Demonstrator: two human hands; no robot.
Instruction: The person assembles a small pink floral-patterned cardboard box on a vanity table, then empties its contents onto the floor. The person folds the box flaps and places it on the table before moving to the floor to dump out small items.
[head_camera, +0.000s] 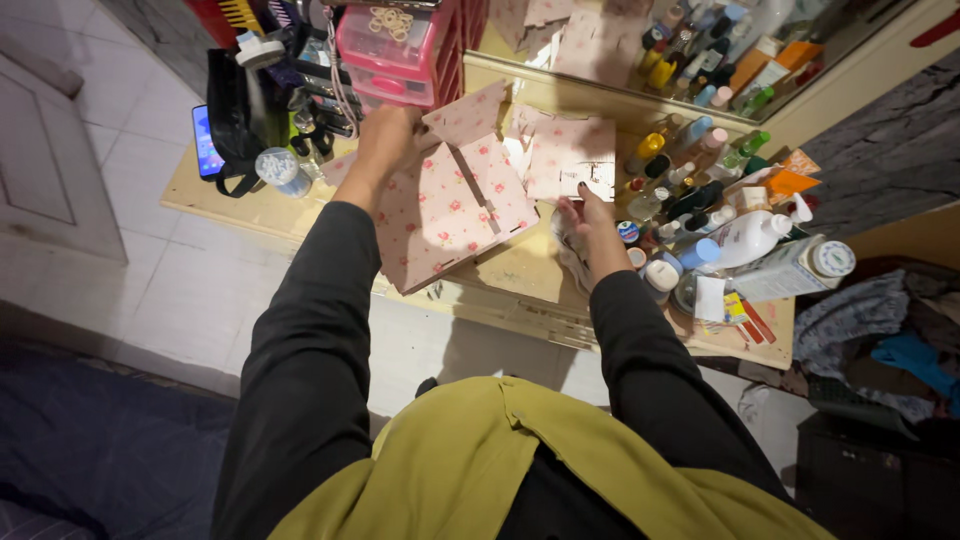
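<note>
Two hands work a pink floral cardboard panel on a cluttered dresser.
Left hand closes on the panel's far edge, steadying it; right hand, beside the panel, spreads empty over a loose piece.

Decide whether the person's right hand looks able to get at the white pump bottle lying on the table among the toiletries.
Probably yes. The right hand rests on the table close to the white pump bottle, which lies on top of the clutter; only small jars sit between them, low enough to reach over.

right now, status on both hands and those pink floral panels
Left hand grips top edge of large pink floral panel. Right hand touches smaller floral panel. Bottles crowd the right side.
</note>
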